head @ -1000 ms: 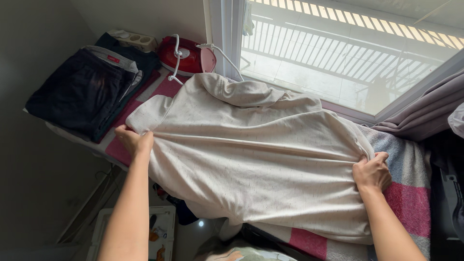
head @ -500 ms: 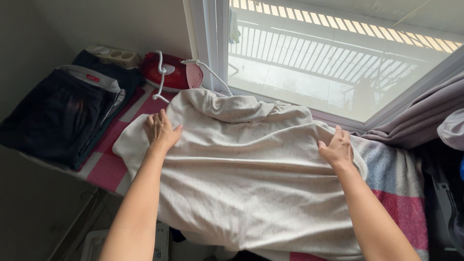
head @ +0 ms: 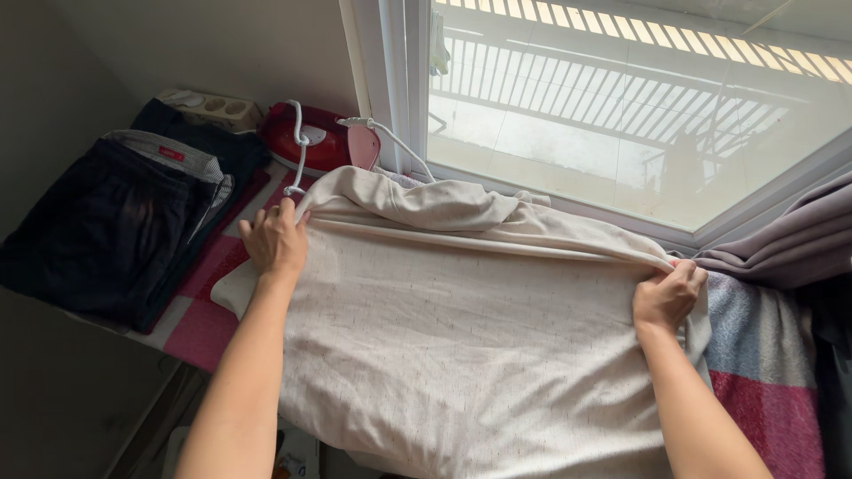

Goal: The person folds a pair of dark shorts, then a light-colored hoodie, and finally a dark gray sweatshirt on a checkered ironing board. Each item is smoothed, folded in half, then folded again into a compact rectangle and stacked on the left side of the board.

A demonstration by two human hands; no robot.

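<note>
Item: cream knit garment (head: 461, 346), spread across the middle of the frame over a pink, grey and white checked blanket (head: 763, 372) on the table. Our left hand (head: 275, 239), left of centre, lies on the garment's folded upper edge, fingers curled; we cannot tell whether that grip pinches cloth. Our right hand (head: 667, 295), at centre right, has its grip closed on the same edge. Upper left: red steam iron (head: 312, 137), folded dark clothes (head: 115, 226).
</note>
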